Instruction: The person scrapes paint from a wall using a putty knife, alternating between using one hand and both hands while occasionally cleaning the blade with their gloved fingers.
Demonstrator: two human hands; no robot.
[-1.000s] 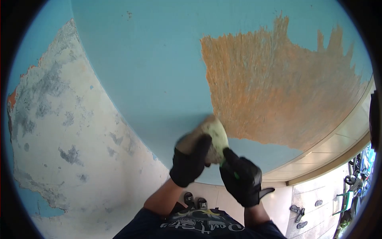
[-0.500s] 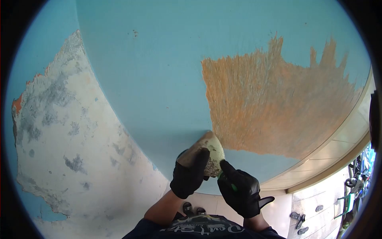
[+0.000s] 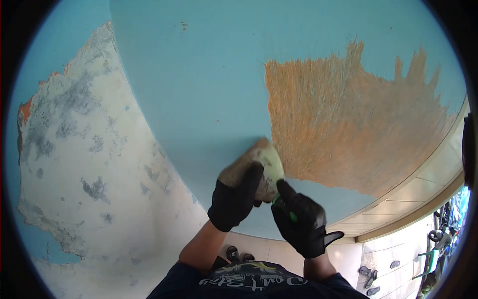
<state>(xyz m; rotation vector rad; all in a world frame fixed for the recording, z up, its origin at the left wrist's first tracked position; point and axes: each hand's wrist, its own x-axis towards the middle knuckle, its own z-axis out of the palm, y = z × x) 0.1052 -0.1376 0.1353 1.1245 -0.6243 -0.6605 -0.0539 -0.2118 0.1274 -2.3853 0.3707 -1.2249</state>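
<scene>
In a black glove, my left hand (image 3: pixel 233 202) is wrapped around a dirty, pale, curved bowl-like piece (image 3: pixel 270 167), its thumb lying across the outside. The tip of that piece overlaps the lower left edge of an orange-brown patch (image 3: pixel 308 119) on the blue wall (image 3: pixel 199 79). My right hand (image 3: pixel 301 222), gloved too, is closed around a tool with a green handle (image 3: pixel 293 216). Its index finger reaches to the lower rim of the bowl-like piece. I cannot tell what the tool's working end is, as it is hidden.
To the left, a white and grey bare area (image 3: pixel 94 159) with ragged edges meets the blue wall. A tiled ledge (image 3: pixel 403 202) curves along the right. Sandals (image 3: pixel 368 276) lie on the floor, and parked bikes (image 3: pixel 440 234) stand at the far right.
Both hands have moved up a little with the bowl-like piece, along the left edge of the orange-brown patch. The whole view has shifted slightly. Both grips stay the same.
</scene>
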